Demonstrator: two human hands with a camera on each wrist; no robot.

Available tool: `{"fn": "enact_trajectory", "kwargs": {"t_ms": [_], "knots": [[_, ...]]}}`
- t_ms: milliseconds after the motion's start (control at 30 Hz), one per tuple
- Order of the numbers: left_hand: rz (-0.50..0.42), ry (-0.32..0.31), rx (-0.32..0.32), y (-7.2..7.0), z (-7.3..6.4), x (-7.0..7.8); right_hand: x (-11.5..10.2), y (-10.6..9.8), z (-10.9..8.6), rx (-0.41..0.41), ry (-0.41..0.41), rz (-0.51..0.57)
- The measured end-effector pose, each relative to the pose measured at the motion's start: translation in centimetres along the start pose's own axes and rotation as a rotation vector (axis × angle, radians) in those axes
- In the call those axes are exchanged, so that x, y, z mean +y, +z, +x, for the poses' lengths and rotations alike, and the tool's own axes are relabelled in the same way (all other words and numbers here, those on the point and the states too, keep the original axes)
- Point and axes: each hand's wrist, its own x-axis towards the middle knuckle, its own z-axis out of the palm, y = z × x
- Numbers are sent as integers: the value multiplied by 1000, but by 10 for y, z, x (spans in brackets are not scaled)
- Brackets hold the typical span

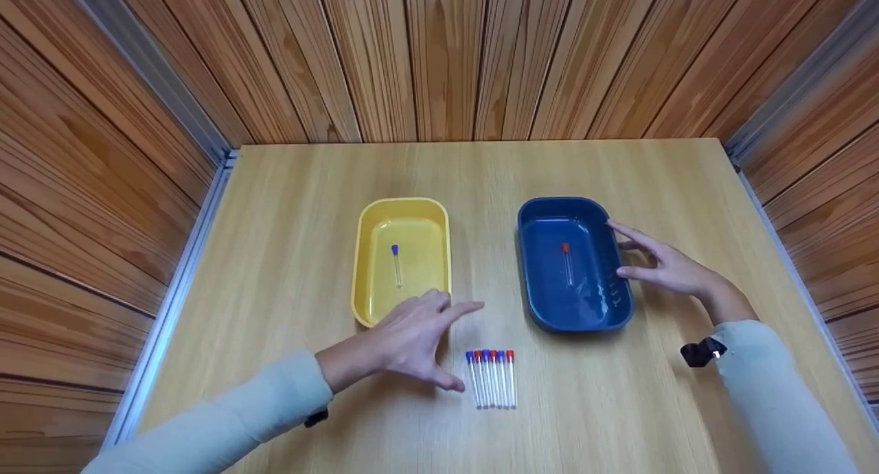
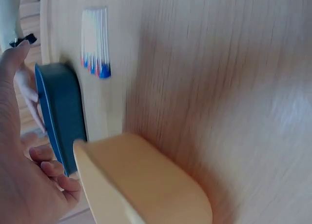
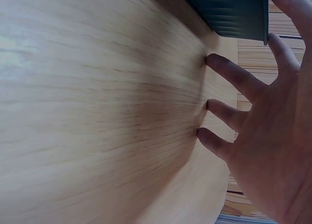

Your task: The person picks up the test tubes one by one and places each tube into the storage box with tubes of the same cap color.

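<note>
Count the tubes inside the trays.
2: a red-capped tube in the blue tray, a blue-capped tube in the yellow tray. The left hand covers its corner, possibly hiding more.

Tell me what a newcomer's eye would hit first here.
Likely the bright yellow tray at left, holding one blue-capped tube, and the blue tray at right, holding one red-capped tube. Next, the row of red- and blue-capped tubes nearer the camera, beside the left hand.

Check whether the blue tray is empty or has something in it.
Not empty: in the head view, one red-capped tube lies inside the blue tray, with bare floor around it.
</note>
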Motion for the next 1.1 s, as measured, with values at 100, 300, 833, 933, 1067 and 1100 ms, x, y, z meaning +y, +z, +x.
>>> {"fn": "enact_trajectory", "kwargs": {"t_ms": [100,300,833,933,1067,1100], "knots": [[-29,2,-35,8,0,3,1,1,0,-12,-7,19],[-42,-20,-39,22,-1,9,0,0,2,-25,-9,20],[-46,-49,-69,69,2,12,3,0,-1,-38,7,11],[-38,-65,-39,78,5,11,2,-1,-1,-37,3,14],[-52,-113,18,83,9,11,0,-2,0,-29,-16,29],[-52,-124,30,84,10,12,0,-2,0,-27,-19,30]]}}
